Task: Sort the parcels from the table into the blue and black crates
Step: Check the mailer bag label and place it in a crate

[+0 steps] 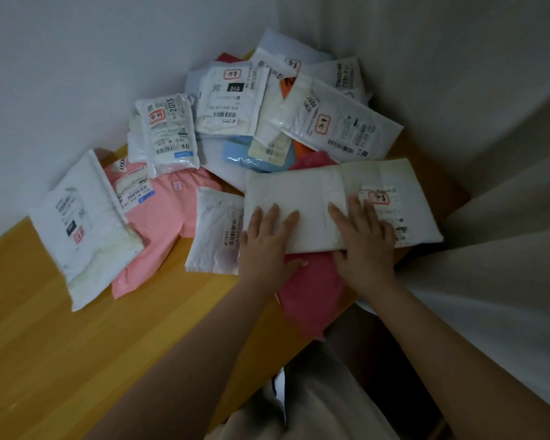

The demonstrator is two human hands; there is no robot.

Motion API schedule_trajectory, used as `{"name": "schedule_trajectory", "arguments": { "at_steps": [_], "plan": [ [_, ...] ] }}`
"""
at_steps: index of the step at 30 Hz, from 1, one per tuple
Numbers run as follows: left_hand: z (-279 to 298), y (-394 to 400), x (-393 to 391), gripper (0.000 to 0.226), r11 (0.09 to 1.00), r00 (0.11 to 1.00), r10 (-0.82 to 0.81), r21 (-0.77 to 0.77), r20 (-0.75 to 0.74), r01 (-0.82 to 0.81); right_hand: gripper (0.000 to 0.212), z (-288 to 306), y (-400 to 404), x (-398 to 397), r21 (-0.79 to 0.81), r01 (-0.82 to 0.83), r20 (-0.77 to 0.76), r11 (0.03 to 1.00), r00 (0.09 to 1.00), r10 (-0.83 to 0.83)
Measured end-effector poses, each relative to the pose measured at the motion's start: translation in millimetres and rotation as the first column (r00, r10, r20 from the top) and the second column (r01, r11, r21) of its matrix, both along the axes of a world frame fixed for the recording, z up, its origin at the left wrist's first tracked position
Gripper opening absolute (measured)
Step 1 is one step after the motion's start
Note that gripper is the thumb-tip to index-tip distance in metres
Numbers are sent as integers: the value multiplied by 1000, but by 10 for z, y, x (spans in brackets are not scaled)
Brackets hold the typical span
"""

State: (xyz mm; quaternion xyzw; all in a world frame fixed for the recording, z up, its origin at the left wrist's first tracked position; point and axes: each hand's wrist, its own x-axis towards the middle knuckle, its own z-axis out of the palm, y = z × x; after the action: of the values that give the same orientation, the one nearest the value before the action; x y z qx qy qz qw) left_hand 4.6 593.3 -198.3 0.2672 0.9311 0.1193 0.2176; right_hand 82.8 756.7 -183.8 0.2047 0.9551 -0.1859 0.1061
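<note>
A large white padded parcel [315,198] with a label at its right end lies across the pile near the table's right side. My left hand [265,249] has its fingers flat on the parcel's near edge, with the thumb below that edge. My right hand [367,246] holds the same edge further right, fingers on top by the label and thumb tucked under. A red parcel [311,290] lies beneath this one. Neither the blue nor the black crate is in view.
Several more parcels cover the yellow wooden table [77,344]: a white one [83,230] at the left, a pink one [159,227], a small white one [213,230], and a heap in the wall corner [267,100]. White fabric [505,249] hangs at the right.
</note>
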Motion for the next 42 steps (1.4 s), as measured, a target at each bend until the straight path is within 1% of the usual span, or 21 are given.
{"name": "schedule_trajectory", "arguments": {
  "at_steps": [4,7,9,12,15,17,19,21,23,24,25,27,28,29,30,33,35,36,38,40,42],
  "plan": [
    [64,-36,-65,68,998,1000,19,67,17,-20,74,8,63,-8,-30,-14,-3,999,1000,14],
    [199,-103,-125,49,980,999,29,197,-16,-26,76,89,55,-54,-35,7,-66,999,998,-9],
    [316,-154,-182,45,968,995,16,250,-99,10,77,194,13,-98,-30,38,-148,999,988,-42],
    [566,-264,-289,41,941,959,32,332,-280,65,69,425,-57,-190,56,68,-308,996,950,-48],
    [802,-508,-378,34,911,872,86,392,-481,126,62,686,-141,-269,117,90,-428,989,903,-31],
    [932,-766,-399,31,889,818,152,439,-555,132,57,821,-234,-279,125,105,-487,987,873,-31],
    [1036,-1089,-377,30,879,774,209,462,-597,119,58,889,-349,-263,68,99,-509,993,859,-51],
    [1105,-1465,-286,31,888,741,241,450,-627,92,73,916,-512,-230,-9,48,-482,999,875,-47],
    [1109,-1883,-107,32,904,727,268,426,-632,37,86,904,-741,-171,-123,-46,-445,991,896,-14],
    [1082,-2094,17,33,909,724,287,416,-627,-1,87,863,-876,-134,-222,-73,-408,972,913,-24],
    [1032,-2303,155,33,910,723,310,414,-618,-37,84,874,-1035,-88,-327,-92,-363,940,931,-35],
    [892,-2683,468,32,904,726,350,416,-591,-97,64,862,-1351,-12,-521,-92,-265,848,963,-58],
    [808,-2852,632,32,903,734,363,411,-574,-125,49,805,-1496,25,-576,-76,-223,814,973,-67],
    [724,-3010,797,33,903,742,375,401,-555,-155,32,746,-1626,59,-591,-49,-168,805,984,-63],
    [650,-3149,955,35,902,751,388,389,-535,-189,31,680,-1759,98,-599,-24,-114,801,992,-56],
    [433,-3459,1416,45,887,802,433,356,-412,-296,43,408,-2057,283,-587,-24,-20,809,1000,15],
    [262,-3624,1709,34,873,832,460,328,-310,-361,55,218,-2242,440,-590,-17,53,808,997,59],
    [193,-3677,1820,33,868,851,469,306,-239,-392,59,148,-2307,504,-599,15,98,800,994,55],
    [94,-3765,1994,39,844,867,497,248,-29,-476,62,26,-2424,611,-639,80,154,765,988,25],
    [60,-3830,2106,54,805,827,533,192,181,-561,62,-62,-2502,686,-651,120,183,749,983,2],
    [21,-3871,2148,68,719,738,627,180,248,-672,62,-139,-2540,738,-643,160,202,749,979,-35]
  ]
}}
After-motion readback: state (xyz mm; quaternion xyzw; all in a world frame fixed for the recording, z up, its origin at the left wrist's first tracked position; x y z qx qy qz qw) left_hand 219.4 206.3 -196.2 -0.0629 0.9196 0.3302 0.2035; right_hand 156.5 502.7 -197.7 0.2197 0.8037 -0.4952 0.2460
